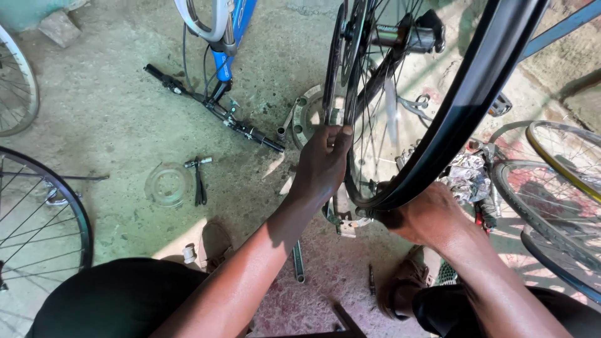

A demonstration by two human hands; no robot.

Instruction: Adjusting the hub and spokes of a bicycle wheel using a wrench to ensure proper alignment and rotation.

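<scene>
We hold a bicycle wheel (360,94) upright before us, its rim standing between our two hands. Our left hand (320,164) is closed on the wheel's left edge, thumb and fingers pinching the tyre. Our right hand (426,213) grips the lower curve of a loose black tyre (466,103) that arches up to the right. A clear plastic disc (168,184) lies on the concrete floor (106,112), well apart to the left.
</scene>
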